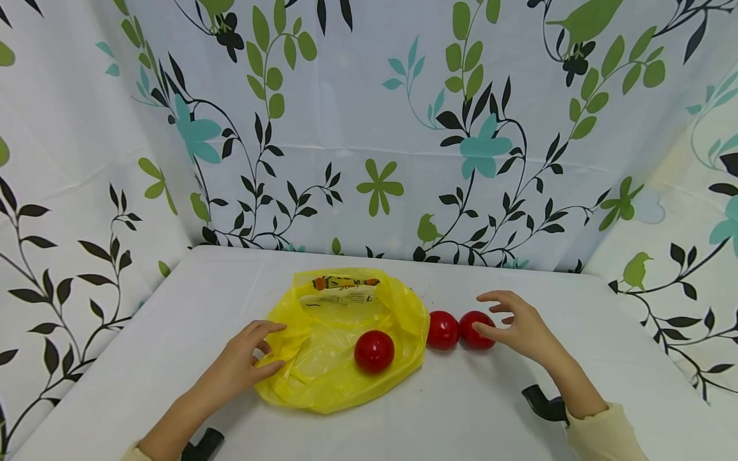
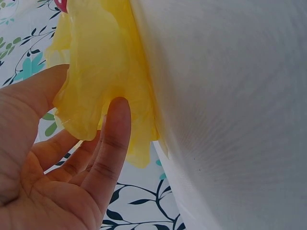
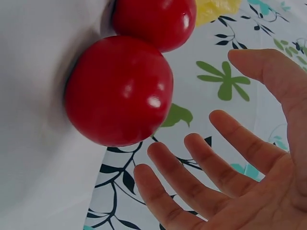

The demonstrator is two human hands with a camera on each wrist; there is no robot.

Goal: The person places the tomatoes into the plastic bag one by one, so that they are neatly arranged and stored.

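A crumpled yellow plastic bag point(image 1: 323, 390) lies spread on the table, its mouth facing up. One shiny red ball point(image 1: 374, 351), possibly a toy fruit, sits inside it. Just right of the bag, a second red ball point(image 1: 443, 330) and a third red ball point(image 1: 476, 330) stand side by side, touching. At the bag's left edge is my left hand point(image 1: 245, 355), thumb and fingers spread loosely against the yellow plastic point(image 2: 103, 62). My right hand point(image 1: 521, 330) reaches around the rightmost ball point(image 3: 120, 91) with fingers apart; the right wrist view shows a gap between them.
The white table point(image 1: 438, 416) runs back to a patterned curtain point(image 1: 346, 128) with leaves and birds. Similar cloth hangs at both sides. A black wrist mount point(image 1: 544, 404) sits on the right forearm, another point(image 1: 203, 445) on the left.
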